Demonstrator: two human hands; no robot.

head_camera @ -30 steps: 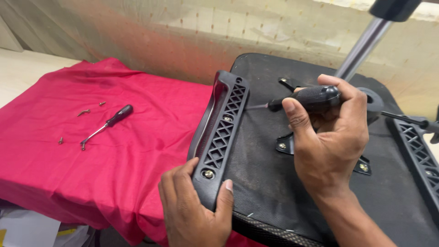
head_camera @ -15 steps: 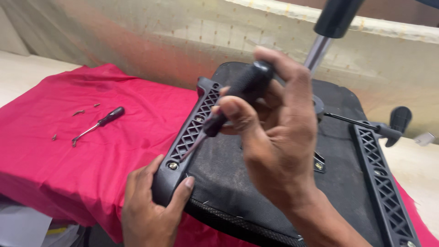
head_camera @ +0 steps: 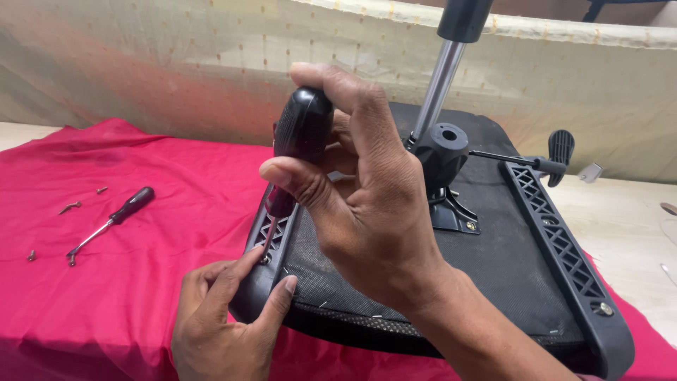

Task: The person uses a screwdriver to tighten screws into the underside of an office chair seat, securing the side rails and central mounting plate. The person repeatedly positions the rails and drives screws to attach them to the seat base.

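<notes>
Red cloth point(head_camera: 141, 282) drapes a pale worktop point(head_camera: 635, 219) set against a beige fabric backdrop, seen from the head camera. An upturned black office chair seat point(head_camera: 486, 282) lies on the cloth, its metal gas column point(head_camera: 437, 88) rising from the centre mechanism point(head_camera: 443, 152), with a lever point(head_camera: 557, 152) sticking out to the right. The person's right hand point(head_camera: 367, 204) is clamped around the black handle of a screwdriver point(head_camera: 300, 141), whose shaft points down into the left armrest bracket point(head_camera: 271, 247) at the seat's near left edge. The left hand point(head_camera: 222, 321) is closed on that bracket's lower end, its forefinger lying beside the screwdriver tip. A matching bracket point(head_camera: 564, 254) runs along the seat's right side. Well apart on the cloth to the left lie a second small screwdriver point(head_camera: 113, 222) and a few loose screws point(head_camera: 70, 207).
</notes>
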